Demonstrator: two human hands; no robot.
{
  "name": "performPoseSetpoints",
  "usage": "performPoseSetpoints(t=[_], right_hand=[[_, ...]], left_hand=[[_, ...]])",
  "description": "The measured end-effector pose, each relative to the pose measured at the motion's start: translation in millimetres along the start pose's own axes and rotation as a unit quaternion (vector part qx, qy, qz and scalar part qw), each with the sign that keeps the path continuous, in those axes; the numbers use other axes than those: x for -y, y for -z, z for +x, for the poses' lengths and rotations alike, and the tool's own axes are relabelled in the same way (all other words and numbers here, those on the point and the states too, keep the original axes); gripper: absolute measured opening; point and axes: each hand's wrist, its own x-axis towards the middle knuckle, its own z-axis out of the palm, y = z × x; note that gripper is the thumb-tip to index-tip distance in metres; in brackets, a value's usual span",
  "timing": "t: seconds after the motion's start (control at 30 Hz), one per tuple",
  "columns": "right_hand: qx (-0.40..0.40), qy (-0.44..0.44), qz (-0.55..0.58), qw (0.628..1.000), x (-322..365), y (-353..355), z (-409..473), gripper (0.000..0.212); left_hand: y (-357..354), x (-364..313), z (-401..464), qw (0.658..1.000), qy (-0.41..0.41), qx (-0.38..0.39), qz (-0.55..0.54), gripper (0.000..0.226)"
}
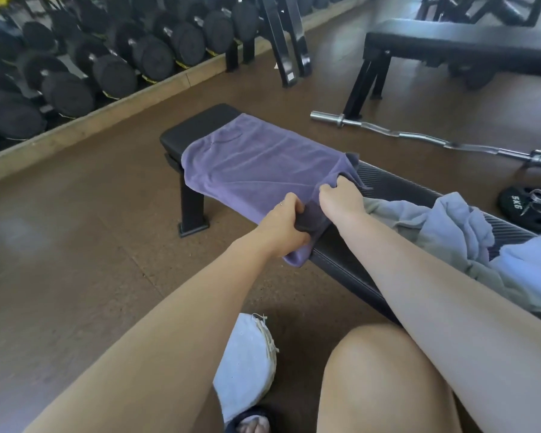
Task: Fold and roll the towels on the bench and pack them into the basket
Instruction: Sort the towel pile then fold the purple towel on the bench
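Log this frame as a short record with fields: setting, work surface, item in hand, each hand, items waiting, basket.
setting: gym, dumbbell rack behind
work surface: black padded bench
item in hand: purple terry towel, spread flat across the bench
left hand: grips the towel's near edge
right hand: pinches the towel's near-right edge
items waiting: crumpled light blue and grey towels on the bench, right of the hands
basket: not in view
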Motion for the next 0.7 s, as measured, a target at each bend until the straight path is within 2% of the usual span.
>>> performPoseSetpoints(t=[0.07,0.17,0.27,0.33,0.47,0.57,0.63,0.7], right_hand=[[-0.053,0.039,-0.056,0.996,0.1,-1.1,6.8,0.035],[-0.114,0.091,-0.038,0.989,12.4,0.9,20.7,0.026],[-0.135,0.131,-0.007,0.982,40.1,0.0,42.0,0.019],[-0.136,0.159,-0.008,0.978,66.3,-4.6,55.9,0.015],[-0.079,0.177,0.013,0.981,117.7,-40.6,98.0,0.018],[-0.011,0.141,0.024,0.99,150.5,-79.3,130.7,0.022],[0.027,0.134,0.016,0.99,169.4,-104.7,145.7,0.023],[0.082,0.143,0.004,0.986,185.2,-126.7,153.5,0.03]], left_hand=[[4.0,6.0,6.6,1.0,-0.005,-0.018,-0.009,0.031],[18.5,12.3,21.9,0.999,-0.011,-0.046,-0.012,0.008],[42.8,24.4,40.8,0.996,-0.012,-0.07,-0.045,0.013],[65.0,35.4,52.7,0.988,-0.006,-0.094,-0.124,0.019],[112.7,62.5,81.6,0.955,0.036,-0.157,-0.248,0.032],[141.6,84.5,103.0,0.926,0.082,-0.234,-0.284,0.037],[157.6,99.0,113.5,0.911,0.112,-0.284,-0.277,0.031],[167.8,115.8,122.4,0.879,0.157,-0.336,-0.299,0.021]])
